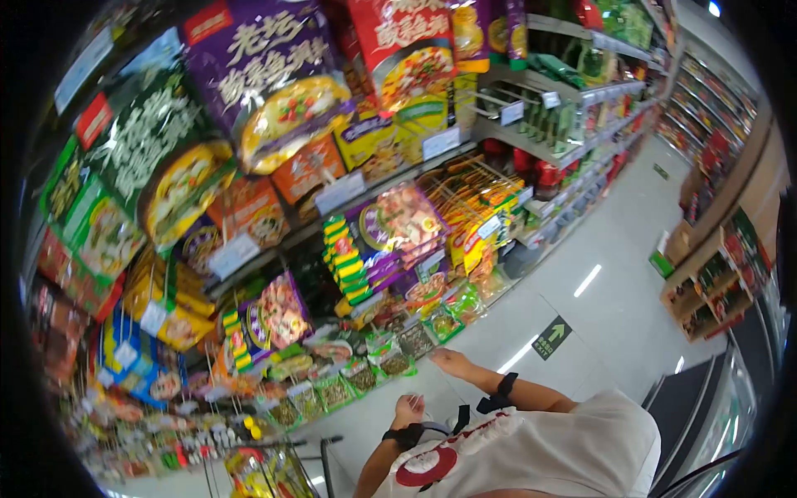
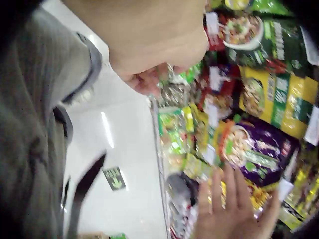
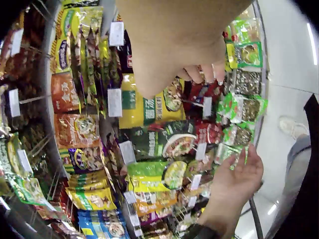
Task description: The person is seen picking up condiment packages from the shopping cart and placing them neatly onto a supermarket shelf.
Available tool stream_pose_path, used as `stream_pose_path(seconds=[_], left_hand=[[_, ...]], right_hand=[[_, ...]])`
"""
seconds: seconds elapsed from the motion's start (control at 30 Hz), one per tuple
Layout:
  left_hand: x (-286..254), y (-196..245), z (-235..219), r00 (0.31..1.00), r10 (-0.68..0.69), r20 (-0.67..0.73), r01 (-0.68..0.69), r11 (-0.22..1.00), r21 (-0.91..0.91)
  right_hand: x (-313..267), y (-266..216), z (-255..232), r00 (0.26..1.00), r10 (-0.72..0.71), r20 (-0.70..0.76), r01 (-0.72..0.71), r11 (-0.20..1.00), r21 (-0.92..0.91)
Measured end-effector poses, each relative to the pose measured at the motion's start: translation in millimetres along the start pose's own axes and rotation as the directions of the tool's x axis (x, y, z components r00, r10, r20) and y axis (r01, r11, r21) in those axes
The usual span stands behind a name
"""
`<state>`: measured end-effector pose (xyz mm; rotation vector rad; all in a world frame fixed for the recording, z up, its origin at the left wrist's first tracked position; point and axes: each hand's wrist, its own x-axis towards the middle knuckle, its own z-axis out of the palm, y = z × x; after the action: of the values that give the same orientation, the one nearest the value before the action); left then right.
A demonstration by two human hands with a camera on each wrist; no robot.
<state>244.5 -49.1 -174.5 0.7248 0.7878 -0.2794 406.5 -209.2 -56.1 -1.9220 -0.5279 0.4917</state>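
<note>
My left hand (image 1: 408, 409) is held low in front of the shirt, palm turned up and fingers loosely bent in the right wrist view. Its fingertips overlap a small green-edged packet (image 3: 230, 153) there. My right hand (image 1: 452, 363) reaches forward beside the bottom row of green-edged packets (image 1: 390, 357). The left wrist view shows the right hand (image 2: 234, 209) with fingers extended and spread, in front of a purple packet (image 2: 259, 149). Neither hand shows anything in its grasp. Each wrist wears a black strap (image 1: 502, 390).
Hanging seasoning packets, among them a large purple one (image 1: 266, 75), fill the shelf rack along the left. White price tags (image 1: 440, 143) stick out on hooks. A tiled aisle floor (image 1: 614, 224) with a green exit sign (image 1: 553, 336) runs beside it. A wooden display crate (image 1: 714, 286) stands opposite.
</note>
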Motion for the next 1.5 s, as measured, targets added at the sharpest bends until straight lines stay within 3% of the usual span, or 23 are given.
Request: stream_pose_path(seconds=[0.03,0.07,0.1,0.17,0.2,0.27,0.3,0.33,0.37,0.4,0.47,0.53,0.57,0.63,0.73,0.77,0.83,0.9,1.0,1.07,1.2,1.37,1.5], left_hand=[[-0.9,-31.6,-34.7,0.991,0.132,0.020,-0.133,0.955,0.264],[-8.1,-70.7,-75.2,0.940,0.333,0.073,-0.312,0.757,0.574],[-22.6,-94.4,-100.5,0.848,0.502,0.173,-0.423,0.442,0.791],[-69.5,-135.3,-149.4,0.836,0.470,0.284,-0.320,-0.003,0.947],[-91.4,-153.5,-157.1,0.851,0.482,0.208,-0.259,0.042,0.965],[-123.9,-174.1,-160.2,0.862,0.501,-0.073,-0.176,0.432,0.884],[-140.0,-180.3,-155.4,0.852,0.466,-0.240,-0.169,0.678,0.716],[-157.8,-175.0,-142.8,0.846,0.334,-0.415,-0.195,0.919,0.342],[-175.7,-163.8,-127.4,0.824,0.178,-0.538,-0.247,0.967,-0.058],[-191.7,-150.0,-116.2,0.802,0.068,-0.593,-0.308,0.898,-0.314],[-214.9,-122.7,-106.8,0.794,0.056,-0.605,-0.393,0.807,-0.441],[-223.2,-112.0,-133.2,0.800,0.199,-0.566,-0.470,0.795,-0.384],[-248.9,-86.8,-125.4,0.790,0.196,-0.581,-0.483,0.783,-0.393],[-284.3,-71.9,-138.2,0.729,0.320,-0.605,-0.603,0.717,-0.348],[-342.0,-67.8,-172.4,0.627,0.348,-0.697,-0.684,0.675,-0.278],[-341.9,-82.6,-206.2,0.597,0.364,-0.715,-0.719,0.638,-0.276],[-376.0,-94.7,-237.7,0.538,0.329,-0.776,-0.777,0.551,-0.305],[-418.2,-105.3,-259.9,0.490,0.268,-0.830,-0.823,0.457,-0.338],[-466.4,-114.7,-286.7,0.423,0.219,-0.879,-0.872,0.363,-0.329],[-484.8,-117.7,-300.5,0.389,0.213,-0.896,-0.897,0.310,-0.315],[-504.7,-119.6,-326.8,0.341,0.181,-0.922,-0.929,0.216,-0.301],[-504.9,-118.3,-365.5,0.300,0.183,-0.936,-0.944,0.197,-0.264],[-510.0,-99.9,-406.5,0.287,0.093,-0.953,-0.948,0.167,-0.270]], right_hand=[[-11.6,5.6,4.1,0.998,-0.003,0.055,0.001,0.999,0.034],[-30.0,12.1,11.0,0.983,0.073,0.166,-0.084,0.995,0.057],[-46.2,14.4,17.7,0.958,0.182,0.222,-0.210,0.972,0.109],[-71.6,20.6,25.6,0.855,0.410,0.317,-0.482,0.854,0.195],[-77.7,26.1,29.9,0.809,0.473,0.350,-0.553,0.814,0.178],[-84.6,39.1,47.9,0.734,0.519,0.439,-0.611,0.786,0.092],[-85.1,47.5,61.5,0.708,0.503,0.496,-0.593,0.805,0.030],[-84.9,54.2,81.2,0.691,0.460,0.558,-0.529,0.848,-0.045],[-84.6,61.6,100.8,0.669,0.414,0.617,-0.451,0.886,-0.107],[-84.9,45.6,117.1,0.662,0.378,0.648,-0.392,0.911,-0.130],[-92.8,-8.2,144.0,0.643,0.335,0.689,-0.348,0.929,-0.128],[-101.3,-31.8,177.5,0.591,0.278,0.758,-0.337,0.938,-0.081],[-108.7,-46.9,196.7,0.573,0.267,0.775,-0.342,0.937,-0.070],[-121.7,-82.6,240.8,0.570,0.276,0.774,-0.297,0.947,-0.118],[-150.2,-108.0,309.8,0.544,0.227,0.808,-0.185,0.972,-0.148],[-159.9,-113.9,335.7,0.531,0.198,0.824,-0.155,0.979,-0.135],[-184.3,-131.6,380.0,0.474,0.140,0.869,-0.160,0.985,-0.071],[-209.8,-160.8,413.3,0.375,0.140,0.916,-0.360,0.933,0.005],[-239.5,-204.5,458.5,0.228,0.143,0.963,-0.762,0.642,0.085],[-248.7,-224.0,480.8,0.169,0.130,0.977,-0.873,0.480,0.088],[-265.5,-259.9,519.2,0.080,0.084,0.993,-0.940,0.338,0.048],[-254.1,-281.5,571.0,0.055,0.026,0.998,-0.980,0.192,0.049],[-231.0,-273.8,630.8,-0.003,0.078,0.997,-0.970,0.243,-0.022]])
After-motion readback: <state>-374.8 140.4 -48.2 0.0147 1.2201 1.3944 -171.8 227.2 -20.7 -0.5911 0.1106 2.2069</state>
